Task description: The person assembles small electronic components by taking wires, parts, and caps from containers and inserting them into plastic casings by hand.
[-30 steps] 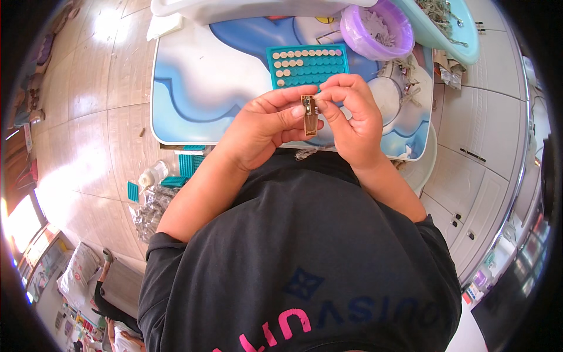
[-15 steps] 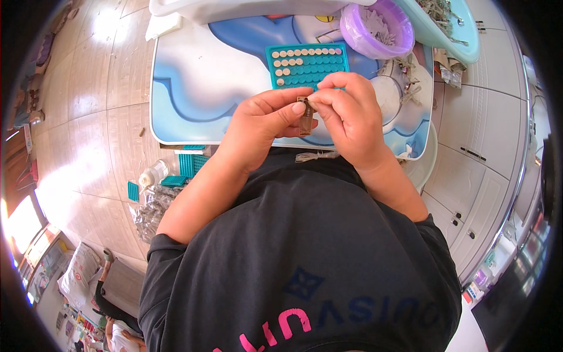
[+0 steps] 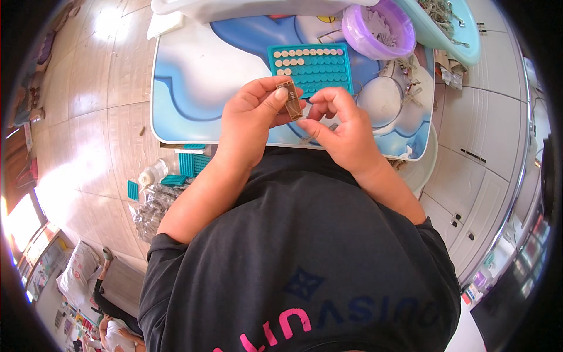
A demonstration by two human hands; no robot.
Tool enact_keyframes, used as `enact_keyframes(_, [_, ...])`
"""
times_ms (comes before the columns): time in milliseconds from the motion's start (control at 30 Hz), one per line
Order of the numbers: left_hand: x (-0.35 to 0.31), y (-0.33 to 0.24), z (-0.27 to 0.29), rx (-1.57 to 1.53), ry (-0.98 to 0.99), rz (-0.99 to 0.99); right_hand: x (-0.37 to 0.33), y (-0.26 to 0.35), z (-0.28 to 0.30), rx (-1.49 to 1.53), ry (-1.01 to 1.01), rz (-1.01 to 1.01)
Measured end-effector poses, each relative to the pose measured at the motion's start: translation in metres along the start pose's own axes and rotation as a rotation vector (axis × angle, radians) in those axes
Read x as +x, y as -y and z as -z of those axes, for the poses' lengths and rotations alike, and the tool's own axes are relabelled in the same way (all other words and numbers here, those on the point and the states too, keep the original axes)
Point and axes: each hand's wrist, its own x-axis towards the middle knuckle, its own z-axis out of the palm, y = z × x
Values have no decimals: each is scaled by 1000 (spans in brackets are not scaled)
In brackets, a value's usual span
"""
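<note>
Near the teal tray (image 3: 326, 69), the left hand (image 3: 251, 112) pinched a brown block (image 3: 292, 103), judged light, stiff, best edge-held; the right hand (image 3: 347, 128) curled beside it, grip indeterminable.

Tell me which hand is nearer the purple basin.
The right hand. It is below the purple basin in the picture, apart from it; the left hand, holding a small brown piece, is farther off, below and to the left.

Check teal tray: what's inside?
Pale round discs fill the far row of the teal tray, fewer in nearer rows. Left hand and brown piece hide its near-left corner's contents.
</note>
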Motion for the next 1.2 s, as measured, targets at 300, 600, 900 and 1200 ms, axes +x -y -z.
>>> enact_keyframes(300, [-1, -3, -2, -6, -31, -46, -4, 1, -11, 80, -66, 88])
enact_keyframes(600, [-2, -2, 4, 56, -19, -4, 4, 5, -10, -242, 44, 279])
enact_keyframes(900, [9, 3, 24, -40, -71, 17, 38, -14, -4, -288, -89, 237])
enact_keyframes(1200, [15, -2, 27, -134, -67, 29, 70, -53, -10, -588, -232, 374])
